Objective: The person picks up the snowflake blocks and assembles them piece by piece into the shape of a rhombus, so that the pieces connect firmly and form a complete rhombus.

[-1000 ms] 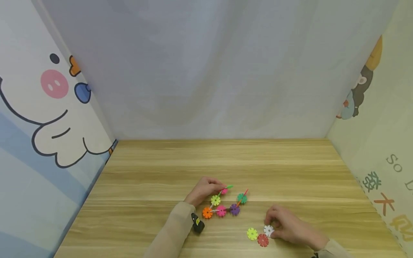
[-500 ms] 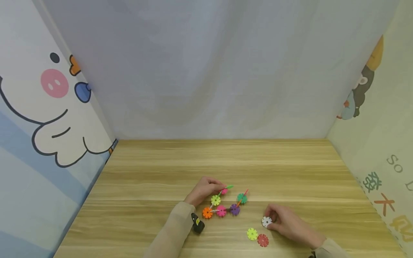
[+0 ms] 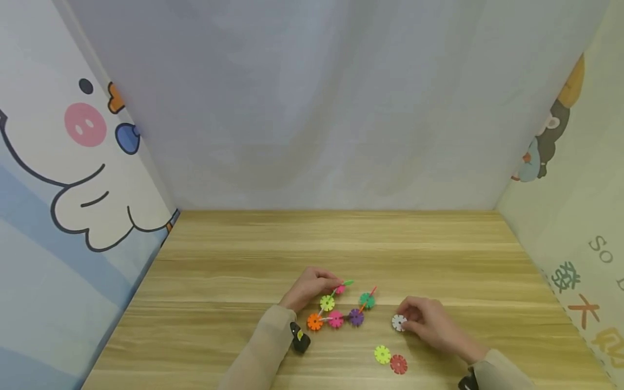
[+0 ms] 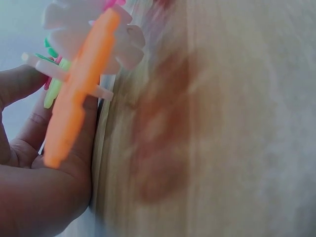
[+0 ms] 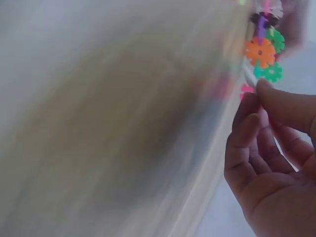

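Note:
A chain of slotted plastic snowflake discs stands on the table, joined edge to edge in a bent row. Its orange disc is at the near left corner, with a purple disc and a teal disc toward the right. At the far left end, the thumb and fingers of my left hand pinch a pink disc beside a bright green one. My right hand pinches a loose white disc between thumb and fingertips, right of the chain. The left wrist view has the orange disc edge-on.
A yellow disc and a red disc lie flat near the table's front, nearer than the right hand. The wooden table meets a pale curtain behind and printed panels at both sides.
My right hand has lifted the white disc away from beside the red one and moved it farther back, slightly left, toward the chain. The left hand keeps its pinch in place.

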`<state>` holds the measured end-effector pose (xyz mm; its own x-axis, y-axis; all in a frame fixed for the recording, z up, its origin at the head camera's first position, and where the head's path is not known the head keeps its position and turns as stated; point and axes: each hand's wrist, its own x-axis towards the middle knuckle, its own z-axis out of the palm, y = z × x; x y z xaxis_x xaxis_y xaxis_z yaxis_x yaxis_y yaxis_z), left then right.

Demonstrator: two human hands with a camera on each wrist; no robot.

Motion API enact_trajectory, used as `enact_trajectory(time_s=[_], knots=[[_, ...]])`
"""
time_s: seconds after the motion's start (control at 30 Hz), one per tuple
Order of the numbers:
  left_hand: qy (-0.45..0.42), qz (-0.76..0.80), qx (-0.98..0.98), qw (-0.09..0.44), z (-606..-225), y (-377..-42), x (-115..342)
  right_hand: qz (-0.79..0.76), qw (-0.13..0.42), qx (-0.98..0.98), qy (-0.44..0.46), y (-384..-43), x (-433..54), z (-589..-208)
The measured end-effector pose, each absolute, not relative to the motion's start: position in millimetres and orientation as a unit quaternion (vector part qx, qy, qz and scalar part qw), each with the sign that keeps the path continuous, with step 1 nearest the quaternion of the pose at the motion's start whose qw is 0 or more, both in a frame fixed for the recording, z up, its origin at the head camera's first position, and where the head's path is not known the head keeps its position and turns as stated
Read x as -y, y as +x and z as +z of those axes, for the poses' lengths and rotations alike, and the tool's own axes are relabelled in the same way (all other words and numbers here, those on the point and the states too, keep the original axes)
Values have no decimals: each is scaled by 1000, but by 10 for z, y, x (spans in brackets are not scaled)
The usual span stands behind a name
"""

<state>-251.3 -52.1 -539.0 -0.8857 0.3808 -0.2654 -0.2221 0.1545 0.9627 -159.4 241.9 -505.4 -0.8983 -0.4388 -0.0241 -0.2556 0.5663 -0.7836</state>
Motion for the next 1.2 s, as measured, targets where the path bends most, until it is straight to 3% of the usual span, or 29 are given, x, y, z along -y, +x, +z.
enact_trajectory(time_s=[0.47,1.2], knots=[[56,651,-719,238,-5390,-2506,520,-462,71,-870,-161,-2018,-2292,-4882],[43,655,-716,237,-5393,-2519,513,-449,111,-874,-147,-2450,-2008,-4834]])
